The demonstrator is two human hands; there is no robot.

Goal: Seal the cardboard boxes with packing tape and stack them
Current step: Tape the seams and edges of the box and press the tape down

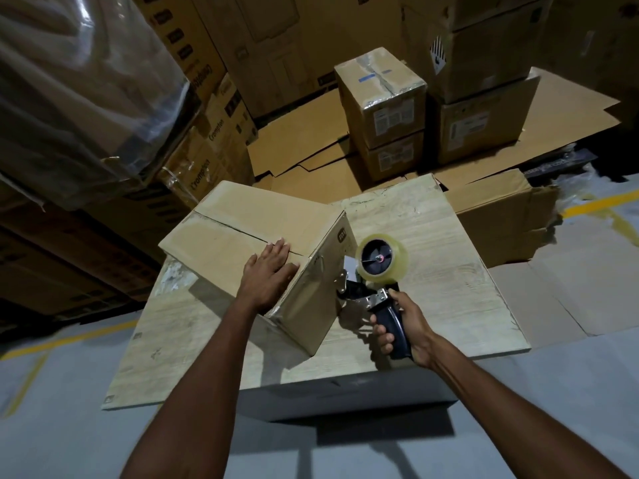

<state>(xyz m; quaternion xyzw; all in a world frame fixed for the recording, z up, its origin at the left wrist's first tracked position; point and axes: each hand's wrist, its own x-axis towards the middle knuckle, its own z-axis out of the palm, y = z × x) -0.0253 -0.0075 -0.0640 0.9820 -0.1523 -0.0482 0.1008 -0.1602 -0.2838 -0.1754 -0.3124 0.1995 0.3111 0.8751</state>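
- We see matt brown cardboard on the box (242, 223), with glossy tape on its side.
- Our tape dispenser (377, 293) has a shiny metal frame, smooth dark plastic handle and glossy clear tape roll (397, 262).
- We note the table top (449, 271): matt, pale wood-grain.

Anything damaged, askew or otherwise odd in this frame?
The low carton behind the table, at its far right corner, is crumpled and torn at its right end. The box under the left hand sits skewed to the table edges, top seam open; the right hand holds the tape dispenser at its side.
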